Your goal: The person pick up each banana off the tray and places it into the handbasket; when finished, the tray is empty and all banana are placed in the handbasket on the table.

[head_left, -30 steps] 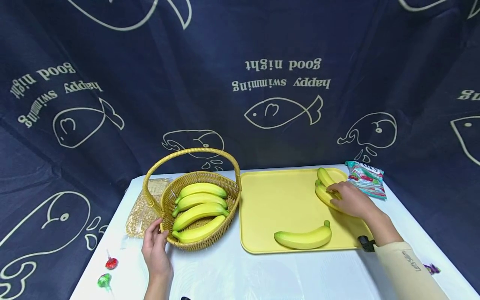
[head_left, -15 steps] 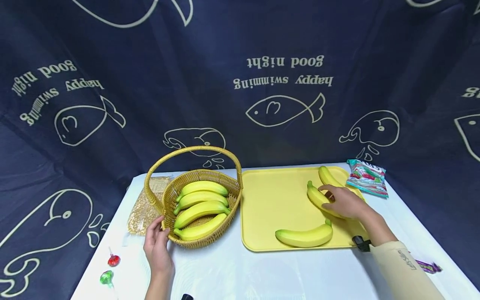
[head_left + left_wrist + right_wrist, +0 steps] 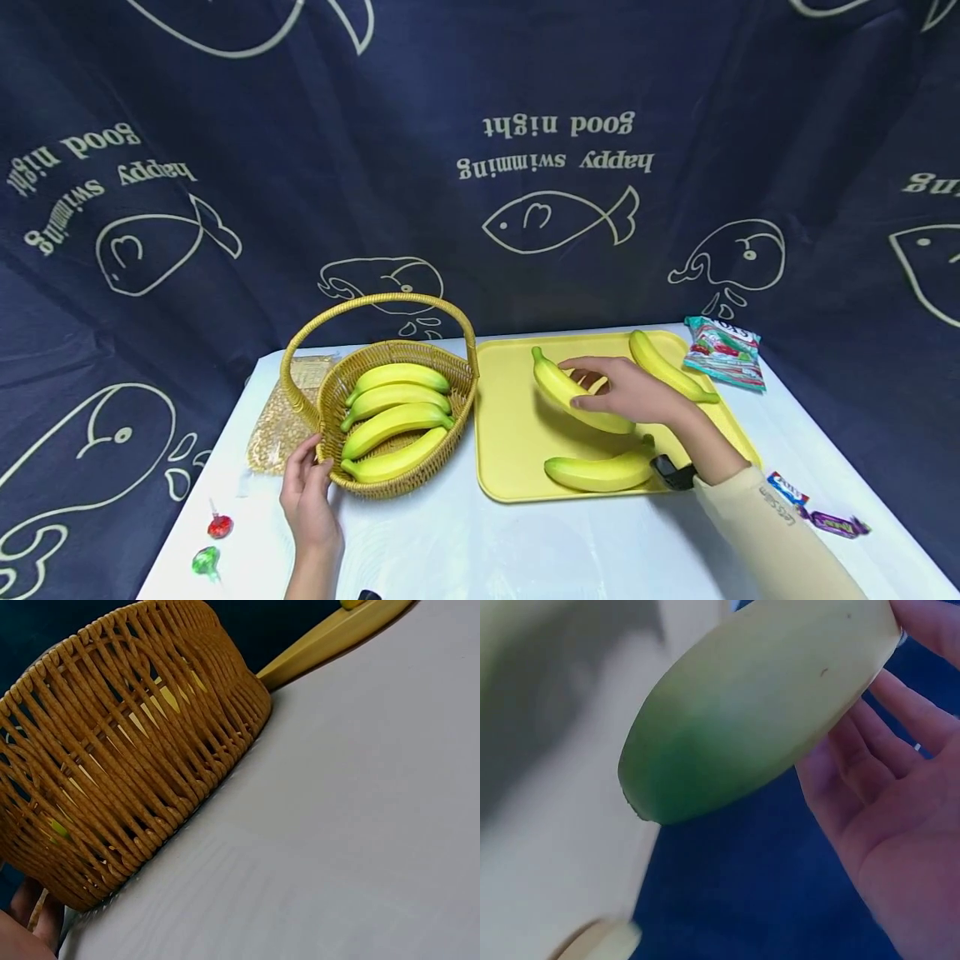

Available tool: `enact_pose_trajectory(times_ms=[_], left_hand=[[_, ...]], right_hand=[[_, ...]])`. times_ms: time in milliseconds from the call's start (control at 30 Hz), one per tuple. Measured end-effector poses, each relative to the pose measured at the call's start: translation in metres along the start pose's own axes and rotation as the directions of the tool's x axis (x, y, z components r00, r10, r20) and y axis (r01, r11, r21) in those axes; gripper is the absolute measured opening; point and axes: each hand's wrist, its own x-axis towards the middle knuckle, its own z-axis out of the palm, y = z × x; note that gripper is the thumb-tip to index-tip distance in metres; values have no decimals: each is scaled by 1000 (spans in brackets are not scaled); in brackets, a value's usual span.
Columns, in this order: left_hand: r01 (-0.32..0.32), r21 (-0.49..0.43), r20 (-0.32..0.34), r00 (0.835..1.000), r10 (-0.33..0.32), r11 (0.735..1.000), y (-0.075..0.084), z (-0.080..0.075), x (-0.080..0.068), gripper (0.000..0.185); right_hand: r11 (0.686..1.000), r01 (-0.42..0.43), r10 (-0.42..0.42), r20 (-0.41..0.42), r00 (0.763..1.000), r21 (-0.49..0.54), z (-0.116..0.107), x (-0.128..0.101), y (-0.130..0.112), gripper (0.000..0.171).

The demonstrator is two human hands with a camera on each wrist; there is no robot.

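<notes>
My right hand point(image 3: 626, 392) grips a yellow banana point(image 3: 566, 390) and holds it lifted over the middle of the yellow tray point(image 3: 510, 442). The right wrist view shows that banana point(image 3: 757, 705) close up against my curled fingers point(image 3: 900, 727). Two more bananas lie on the tray, one at the back right point(image 3: 663, 367) and one at the front point(image 3: 596, 472). A wicker basket point(image 3: 442, 450) with a hoop handle holds several bananas point(image 3: 393, 421). My left hand point(image 3: 307, 492) touches the basket's front left wall, with the woven side point(image 3: 127, 772) filling the left wrist view.
A bag of grain point(image 3: 281, 425) lies behind the basket on the left. Two wrapped candies, red point(image 3: 219, 526) and green point(image 3: 204, 562), sit at the front left. A snack packet point(image 3: 723, 350) and more wrapped candies point(image 3: 832, 521) lie right of the tray. Dark printed cloth hangs behind.
My right hand has lifted the banana from the tray's back right and carried it left towards the middle. The left hand stays at the basket.
</notes>
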Motion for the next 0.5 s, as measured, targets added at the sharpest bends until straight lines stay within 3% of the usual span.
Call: enact_pose_trajectory(times_ms=[200,500], left_hand=[[5,5,3,1000,-5,1000,-1,0,0,40],[-7,23,1,1000,7,1000,1,-2,1,38]], right_hand=[[995,99,-96,74,993,-32,12,19,-39,51],[975,193,-175,150,973,-112,34,57,-88,49]])
